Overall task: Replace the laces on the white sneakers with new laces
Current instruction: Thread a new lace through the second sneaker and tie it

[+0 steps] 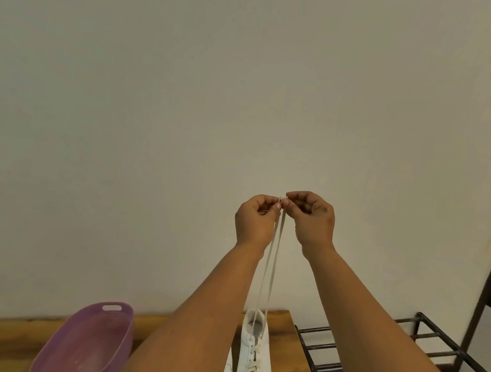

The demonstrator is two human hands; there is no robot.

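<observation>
Both lace (270, 268) ends between raised hands (255, 220)

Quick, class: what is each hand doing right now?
Left hand: pinching one end of the lace, raised above the sneaker.
Right hand: pinching the other lace end.

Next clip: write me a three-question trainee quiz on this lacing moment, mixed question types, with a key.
1. True or false: both ends of the white lace are held up above the white sneaker.
2. The purple plastic basket sits on which side of the sneakers? A left, B right.
3. Fill in: the left hand and right hand each ___ a lace end.

Key: 1 true; 2 A; 3 pinch.
</observation>
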